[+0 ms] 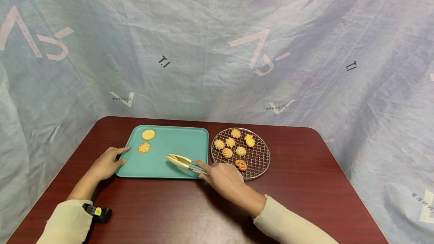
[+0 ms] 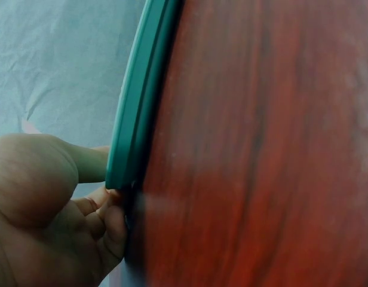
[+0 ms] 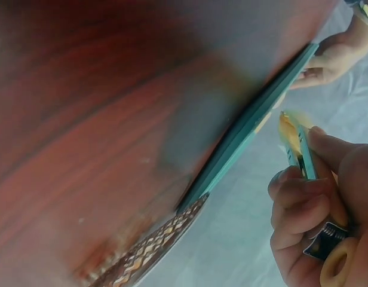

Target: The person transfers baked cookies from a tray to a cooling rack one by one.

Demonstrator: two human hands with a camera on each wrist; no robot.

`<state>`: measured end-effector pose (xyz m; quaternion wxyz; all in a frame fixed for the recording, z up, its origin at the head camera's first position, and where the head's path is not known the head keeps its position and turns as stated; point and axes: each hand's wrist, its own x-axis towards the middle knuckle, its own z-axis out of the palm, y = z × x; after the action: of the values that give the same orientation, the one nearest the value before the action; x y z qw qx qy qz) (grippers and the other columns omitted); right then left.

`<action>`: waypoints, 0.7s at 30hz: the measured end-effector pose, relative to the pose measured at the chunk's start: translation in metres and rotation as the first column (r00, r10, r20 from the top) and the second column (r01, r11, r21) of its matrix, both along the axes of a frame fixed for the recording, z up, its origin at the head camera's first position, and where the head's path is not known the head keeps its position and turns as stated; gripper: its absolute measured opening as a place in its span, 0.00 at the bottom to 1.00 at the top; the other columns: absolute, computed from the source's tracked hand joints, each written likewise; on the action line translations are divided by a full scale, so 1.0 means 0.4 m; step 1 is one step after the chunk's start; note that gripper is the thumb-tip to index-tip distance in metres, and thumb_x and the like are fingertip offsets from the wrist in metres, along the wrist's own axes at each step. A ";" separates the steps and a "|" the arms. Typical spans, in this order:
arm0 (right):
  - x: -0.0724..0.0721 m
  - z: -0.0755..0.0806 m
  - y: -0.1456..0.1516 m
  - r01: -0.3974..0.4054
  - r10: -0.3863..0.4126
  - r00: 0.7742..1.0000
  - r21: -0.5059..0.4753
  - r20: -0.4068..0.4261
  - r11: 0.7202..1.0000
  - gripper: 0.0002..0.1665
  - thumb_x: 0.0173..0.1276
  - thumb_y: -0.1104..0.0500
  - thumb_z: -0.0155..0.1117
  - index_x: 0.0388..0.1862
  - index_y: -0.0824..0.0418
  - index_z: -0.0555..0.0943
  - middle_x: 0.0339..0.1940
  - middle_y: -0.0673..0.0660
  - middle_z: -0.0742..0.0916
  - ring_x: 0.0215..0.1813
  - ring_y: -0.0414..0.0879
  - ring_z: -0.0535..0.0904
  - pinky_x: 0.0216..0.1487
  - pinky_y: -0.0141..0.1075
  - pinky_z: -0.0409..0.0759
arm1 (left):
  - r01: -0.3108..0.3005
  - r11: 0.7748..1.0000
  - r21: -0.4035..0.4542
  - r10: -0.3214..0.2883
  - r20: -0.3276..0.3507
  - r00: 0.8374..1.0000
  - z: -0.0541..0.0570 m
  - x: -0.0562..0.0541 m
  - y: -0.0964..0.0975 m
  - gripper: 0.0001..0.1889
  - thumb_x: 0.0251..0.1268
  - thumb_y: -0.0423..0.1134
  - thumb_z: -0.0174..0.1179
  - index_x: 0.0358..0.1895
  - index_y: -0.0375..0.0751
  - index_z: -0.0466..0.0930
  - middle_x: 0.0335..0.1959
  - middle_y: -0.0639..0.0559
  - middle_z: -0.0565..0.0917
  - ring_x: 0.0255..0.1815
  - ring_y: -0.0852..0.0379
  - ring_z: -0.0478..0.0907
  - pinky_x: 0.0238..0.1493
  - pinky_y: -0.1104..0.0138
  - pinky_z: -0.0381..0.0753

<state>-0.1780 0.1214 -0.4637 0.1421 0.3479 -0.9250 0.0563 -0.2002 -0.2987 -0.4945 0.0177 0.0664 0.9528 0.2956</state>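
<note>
My right hand [image 1: 226, 179] grips a pair of tongs [image 1: 194, 168] with pale yellow tips, held over the teal tray [image 1: 179, 134]. Something orange-yellow shows at the tongs' tips [image 3: 290, 133]; I cannot tell its kind. At the tray's near left corner, my left hand [image 1: 107, 163] holds the rim, its thumb and fingers at the edge in the left wrist view. On the tray's left part lie a round cookie [image 1: 148, 134] and a flower-shaped cookie [image 1: 144, 147].
A round wire rack [image 1: 259, 159] stands right of the tray. It bears several cookies, among them a pretzel-shaped cookie [image 1: 241, 165], a swirled cookie [image 1: 227, 153] and a pineapple-shaped cookie [image 1: 249, 141]. A printed cloth [image 1: 203, 48] hangs behind the dark red table [image 1: 162, 206].
</note>
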 end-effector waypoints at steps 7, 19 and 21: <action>0.008 0.001 0.037 0.022 -0.022 1.000 -0.032 0.013 0.999 0.30 0.74 0.42 0.66 0.74 0.39 0.77 0.30 0.51 0.90 0.21 0.41 0.79 0.17 0.32 0.67 | -0.003 1.000 -0.014 0.003 0.000 1.000 -0.001 -0.001 -0.002 0.28 0.75 0.30 0.59 0.75 0.26 0.66 0.60 0.21 0.68 0.50 0.34 0.75 0.42 0.51 0.74; 0.019 0.000 0.103 0.053 -0.053 0.999 -0.091 0.003 0.994 0.31 0.71 0.42 0.69 0.73 0.38 0.78 0.29 0.51 0.90 0.22 0.43 0.81 0.18 0.33 0.70 | -0.003 1.000 -0.003 0.003 0.005 1.000 -0.003 -0.002 -0.002 0.28 0.76 0.30 0.59 0.75 0.25 0.66 0.59 0.21 0.68 0.45 0.39 0.75 0.40 0.54 0.73; 0.021 0.001 0.113 0.065 -0.065 0.998 -0.090 0.005 0.994 0.31 0.72 0.42 0.69 0.73 0.39 0.78 0.30 0.51 0.90 0.22 0.44 0.81 0.19 0.34 0.71 | -0.004 1.000 -0.005 0.004 0.004 1.000 -0.003 -0.003 -0.002 0.28 0.76 0.30 0.59 0.75 0.26 0.66 0.60 0.21 0.68 0.46 0.39 0.75 0.40 0.54 0.73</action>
<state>-0.1695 0.1665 -0.4632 0.1586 0.3108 -0.9324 0.0938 -0.2012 -0.2993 -0.4957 0.0191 0.0639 0.9537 0.2932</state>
